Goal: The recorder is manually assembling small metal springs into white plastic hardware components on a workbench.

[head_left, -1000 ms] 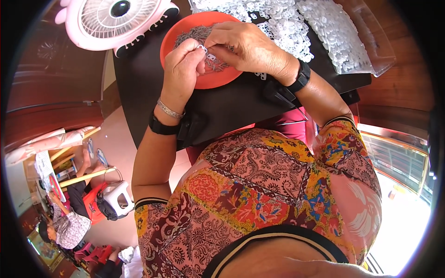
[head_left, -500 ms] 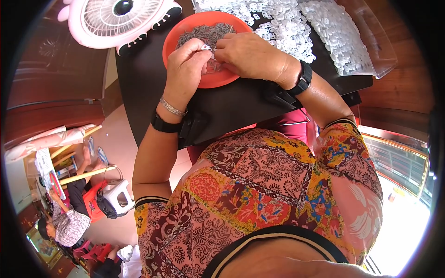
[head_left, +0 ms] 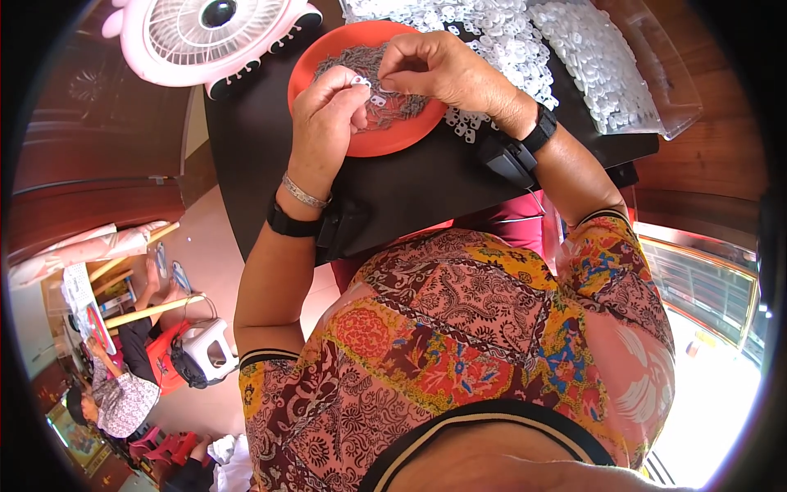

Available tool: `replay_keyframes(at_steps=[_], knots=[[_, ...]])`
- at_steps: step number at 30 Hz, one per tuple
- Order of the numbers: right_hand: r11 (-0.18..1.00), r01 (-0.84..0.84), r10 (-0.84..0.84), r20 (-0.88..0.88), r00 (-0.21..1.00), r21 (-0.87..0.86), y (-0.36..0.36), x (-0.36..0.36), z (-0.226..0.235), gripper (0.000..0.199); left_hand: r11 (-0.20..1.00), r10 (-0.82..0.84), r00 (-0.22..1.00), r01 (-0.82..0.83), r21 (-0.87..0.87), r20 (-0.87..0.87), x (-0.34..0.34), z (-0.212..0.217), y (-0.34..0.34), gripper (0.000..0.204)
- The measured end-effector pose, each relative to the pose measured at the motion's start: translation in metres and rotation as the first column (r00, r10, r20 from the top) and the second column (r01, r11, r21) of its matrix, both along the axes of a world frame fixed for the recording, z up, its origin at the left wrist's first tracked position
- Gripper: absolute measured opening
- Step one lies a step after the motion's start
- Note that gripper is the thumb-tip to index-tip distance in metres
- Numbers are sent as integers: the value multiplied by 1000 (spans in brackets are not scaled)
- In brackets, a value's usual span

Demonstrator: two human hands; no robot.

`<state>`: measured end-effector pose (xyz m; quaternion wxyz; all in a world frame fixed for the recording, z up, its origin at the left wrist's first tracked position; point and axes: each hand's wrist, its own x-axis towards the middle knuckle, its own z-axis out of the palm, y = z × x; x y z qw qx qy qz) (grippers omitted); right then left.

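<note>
My left hand (head_left: pixel 326 111) is closed over the near left part of a red plastic bowl (head_left: pixel 366 149), with a small white plastic clip (head_left: pixel 361 82) pinched between thumb and forefinger. Another white clip (head_left: pixel 377 100) shows just below those fingers; whether it is held or lies in the bowl I cannot tell. Grey nails (head_left: pixel 361 59) are heaped inside the bowl. Over its right side, my right hand (head_left: pixel 447 72) has thumb and forefinger pinched together, a short way from the left fingertips. What that pinch holds, if anything, is too small to make out.
Loose white clips (head_left: pixel 512 70) spread over the black table (head_left: pixel 426 184) right of the bowl. A clear plastic tray (head_left: pixel 676 115) full of them stands at the far right. A pink fan (head_left: pixel 217 41) occupies the far left. Another person (head_left: pixel 127 402) sits at the lower left.
My right hand has drawn slightly away from the left fingers, up and to the right, uncovering clips beside the bowl. The left hand stays nearly in place with its clip.
</note>
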<state>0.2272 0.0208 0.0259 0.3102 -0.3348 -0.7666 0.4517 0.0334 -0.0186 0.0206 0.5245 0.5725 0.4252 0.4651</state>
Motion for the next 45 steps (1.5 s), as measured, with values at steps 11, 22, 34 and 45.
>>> replay_keyframes(at_steps=[11,22,34,45], knots=[[999,-53,54,-77,996,8,-1,0,2,16,1000,0,1000,0,-6,-11,1,-1,1,16],[974,9,-67,-246,967,-226,-1,0,3,19,997,-77,996,76,-20,-54,-2,-2,0,15],[981,-6,-40,-234,971,-194,-5,-8,-3,20,998,-49,999,49,-25,15,3,0,-3,16],[995,14,-37,-223,974,-104,-7,-12,-4,18,999,-43,999,43,-32,3,2,-2,-2,15]])
